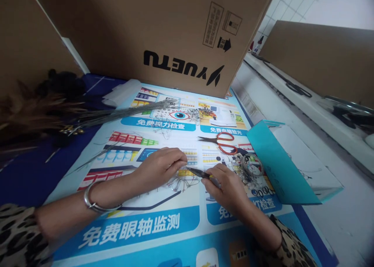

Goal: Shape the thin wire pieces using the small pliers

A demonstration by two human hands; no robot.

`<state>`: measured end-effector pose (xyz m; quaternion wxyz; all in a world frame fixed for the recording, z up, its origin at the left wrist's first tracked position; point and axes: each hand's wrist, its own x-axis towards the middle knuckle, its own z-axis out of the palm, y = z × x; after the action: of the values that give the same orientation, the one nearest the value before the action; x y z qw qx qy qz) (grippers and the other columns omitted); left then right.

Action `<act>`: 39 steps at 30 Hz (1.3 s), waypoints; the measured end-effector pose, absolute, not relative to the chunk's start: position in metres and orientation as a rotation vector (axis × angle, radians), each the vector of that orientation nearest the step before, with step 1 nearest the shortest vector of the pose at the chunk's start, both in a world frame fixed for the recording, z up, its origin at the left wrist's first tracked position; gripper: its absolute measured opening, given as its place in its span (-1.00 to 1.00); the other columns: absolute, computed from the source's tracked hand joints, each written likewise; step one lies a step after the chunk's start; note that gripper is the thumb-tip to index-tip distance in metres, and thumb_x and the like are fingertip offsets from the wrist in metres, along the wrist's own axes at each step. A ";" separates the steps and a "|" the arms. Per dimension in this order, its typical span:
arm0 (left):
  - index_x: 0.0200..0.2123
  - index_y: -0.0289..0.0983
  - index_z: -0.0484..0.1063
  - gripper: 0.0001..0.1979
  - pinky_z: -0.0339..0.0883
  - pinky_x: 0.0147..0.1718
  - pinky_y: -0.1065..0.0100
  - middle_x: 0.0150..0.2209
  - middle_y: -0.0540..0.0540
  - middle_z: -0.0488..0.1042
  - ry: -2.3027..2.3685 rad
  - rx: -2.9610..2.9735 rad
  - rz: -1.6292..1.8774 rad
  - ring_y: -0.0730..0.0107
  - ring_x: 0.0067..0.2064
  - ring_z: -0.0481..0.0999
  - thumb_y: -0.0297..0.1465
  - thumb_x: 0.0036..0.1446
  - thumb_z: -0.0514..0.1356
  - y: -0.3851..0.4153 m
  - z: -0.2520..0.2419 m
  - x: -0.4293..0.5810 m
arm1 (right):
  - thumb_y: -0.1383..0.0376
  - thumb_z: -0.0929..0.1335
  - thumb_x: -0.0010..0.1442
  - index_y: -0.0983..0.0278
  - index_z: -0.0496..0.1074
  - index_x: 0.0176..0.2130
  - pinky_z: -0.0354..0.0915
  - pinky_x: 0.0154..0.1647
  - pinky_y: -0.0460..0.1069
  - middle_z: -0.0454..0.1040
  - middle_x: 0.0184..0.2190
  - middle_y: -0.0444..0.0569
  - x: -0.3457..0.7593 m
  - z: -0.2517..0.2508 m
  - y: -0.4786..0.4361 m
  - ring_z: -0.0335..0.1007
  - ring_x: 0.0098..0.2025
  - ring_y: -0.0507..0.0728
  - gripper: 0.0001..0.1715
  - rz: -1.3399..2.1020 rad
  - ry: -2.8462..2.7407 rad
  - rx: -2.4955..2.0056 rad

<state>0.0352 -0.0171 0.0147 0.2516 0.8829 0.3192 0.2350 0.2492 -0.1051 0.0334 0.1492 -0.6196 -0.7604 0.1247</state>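
Observation:
My right hand (229, 187) is wrapped round the handles of dark needle-nose pliers (198, 172), whose jaws point left. My left hand (163, 166) is closed in a pinch right at the tip of the jaws; what its fingers hold is too small to make out. Under and beside the left fingers lies a loose cluster of thin wire pieces (182, 184) on the printed sheet (163, 236). Beyond the right hand are scissors (222, 142) with orange-red handles, their blades pointing left. A tangle of wire bits and rings (248, 171) lies to the right of the pliers.
A large cardboard box (163, 29) stands at the back. A turquoise box (271, 161) with wires inside is on the right, beside a white ledge (306, 103). On the left lie a bundle of long thin wires (125, 112) and brown feathery material (37, 115).

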 end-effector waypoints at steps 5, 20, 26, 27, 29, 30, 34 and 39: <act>-0.32 -0.23 0.34 -0.78 0.22 -0.33 0.38 -0.35 -0.03 0.45 0.925 2.239 0.614 0.35 -0.31 0.40 -0.31 0.22 -0.06 -0.018 0.014 0.035 | 0.21 0.27 0.16 0.26 0.41 -0.24 0.22 -0.27 -0.07 0.40 -0.29 -0.01 0.250 0.032 -0.105 0.34 -0.27 0.11 -0.79 0.368 -2.175 -1.788; -0.32 -0.23 0.41 -0.79 0.25 -0.30 0.45 -0.33 -0.01 0.49 0.900 2.124 0.739 0.40 -0.30 0.44 -0.29 0.19 0.02 -0.018 0.013 0.033 | 0.24 0.30 0.14 0.26 0.41 -0.25 0.20 -0.33 -0.07 0.39 -0.27 -0.01 0.258 0.041 -0.104 0.31 -0.30 0.08 -0.82 0.476 -2.152 -1.776; -0.29 -0.25 0.44 -0.80 0.27 -0.25 0.42 -0.30 -0.05 0.50 0.851 2.167 0.794 0.38 -0.25 0.45 -0.34 0.19 0.04 -0.017 0.011 0.033 | 0.27 0.29 0.14 0.28 0.38 -0.24 0.19 -0.35 -0.07 0.37 -0.33 -0.04 0.259 0.040 -0.102 0.29 -0.34 0.06 -0.84 0.484 -2.029 -1.711; -0.29 -0.25 0.44 -0.81 0.28 -0.26 0.41 -0.30 -0.06 0.50 0.844 2.173 0.795 0.38 -0.25 0.45 -0.34 0.19 0.05 -0.017 0.011 0.033 | 0.28 0.29 0.14 0.28 0.38 -0.24 0.19 -0.34 -0.07 0.37 -0.32 -0.03 0.258 0.040 -0.102 0.29 -0.33 0.07 -0.84 0.480 -2.032 -1.693; -0.29 -0.25 0.45 -0.81 0.28 -0.27 0.42 -0.31 -0.06 0.50 0.827 2.179 0.802 0.38 -0.26 0.45 -0.35 0.19 0.06 -0.018 0.010 0.033 | 0.27 0.30 0.13 0.29 0.38 -0.25 0.19 -0.33 -0.06 0.37 -0.32 -0.01 0.255 0.038 -0.102 0.29 -0.30 0.09 -0.84 0.465 -2.057 -1.660; -0.29 -0.25 0.45 -0.82 0.29 -0.27 0.42 -0.31 -0.06 0.50 0.818 2.178 0.807 0.39 -0.26 0.45 -0.35 0.19 0.06 -0.018 0.010 0.033 | 0.27 0.30 0.13 0.29 0.38 -0.26 0.19 -0.31 -0.05 0.37 -0.31 -0.01 0.254 0.038 -0.102 0.29 -0.29 0.10 -0.85 0.453 -2.073 -1.648; -0.29 -0.25 0.44 -0.83 0.29 -0.29 0.43 -0.32 -0.05 0.49 0.797 2.172 0.823 0.42 -0.28 0.46 -0.37 0.19 0.07 -0.020 0.010 0.035 | 0.27 0.29 0.14 0.29 0.39 -0.28 0.19 -0.29 -0.04 0.37 -0.32 0.00 0.251 0.038 -0.103 0.29 -0.27 0.11 -0.85 0.425 -2.109 -1.640; -0.28 -0.26 0.45 -0.83 0.30 -0.26 0.42 -0.31 -0.05 0.50 0.778 2.203 0.856 0.41 -0.27 0.46 -0.38 0.20 0.07 -0.020 0.010 0.035 | 0.27 0.29 0.13 0.30 0.39 -0.28 0.20 -0.29 -0.03 0.37 -0.32 0.02 0.250 0.038 -0.103 0.29 -0.28 0.12 -0.84 0.419 -2.126 -1.635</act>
<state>0.0351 -0.0200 0.0096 0.3211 0.8385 0.2960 0.3258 0.2496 -0.1030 0.0383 0.2119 -0.5886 -0.7655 0.1507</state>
